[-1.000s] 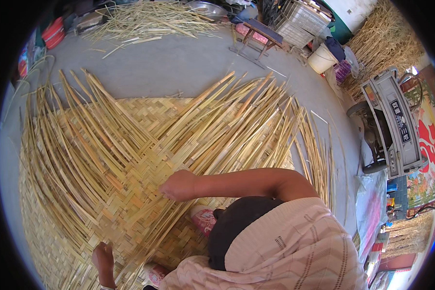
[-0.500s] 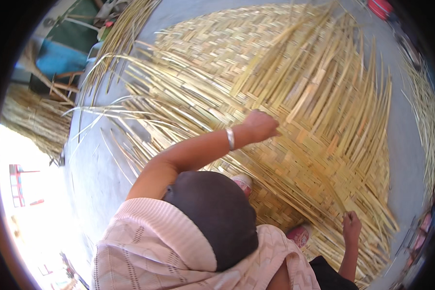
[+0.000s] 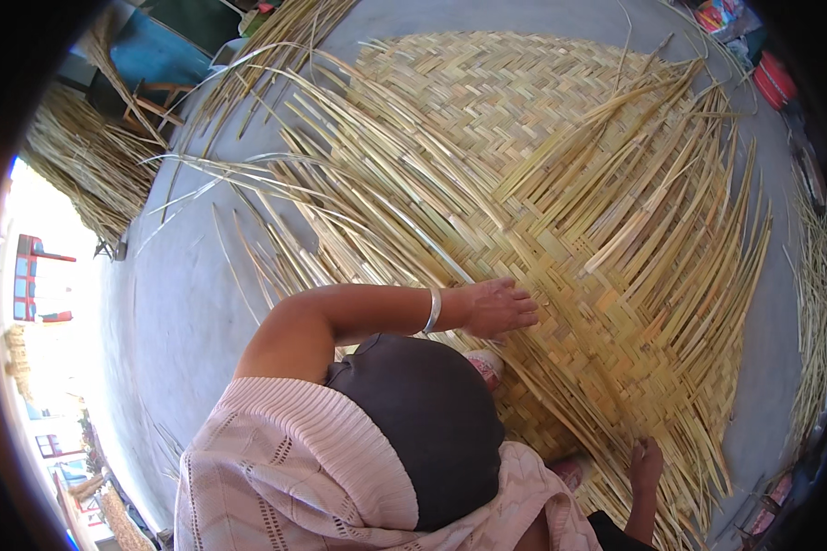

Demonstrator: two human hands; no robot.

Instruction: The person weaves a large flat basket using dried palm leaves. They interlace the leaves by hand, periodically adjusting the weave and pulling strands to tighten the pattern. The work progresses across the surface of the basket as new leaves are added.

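Note:
A large mat (image 3: 515, 92) of flat straw-coloured strips lies on the floor, woven in a zigzag pattern. Long loose strips (image 3: 643, 202) fan out over its right part, and more strips (image 3: 368, 184) spread along its left side. My left hand (image 3: 498, 309), with a silver bangle at the wrist, is open, palm down and fingers extended, over the mat's near left edge. Farther right and nearer, my right hand (image 3: 646, 464) is closed at the strips along the near edge. What its fingers hold is hidden.
Pink shoes (image 3: 487, 367) rest at the mat's near edge, partly behind a dark rounded shape (image 3: 413, 427). Bundled straw (image 3: 83, 156) and a wooden frame (image 3: 152, 110) stand at left. More strips (image 3: 816, 303) lie at far right, near a red object (image 3: 775, 81).
My left hand has come nearer and changed from closed to open, fingers stretched out. My right hand has shifted slightly left and nearer. The whole view has moved a little.

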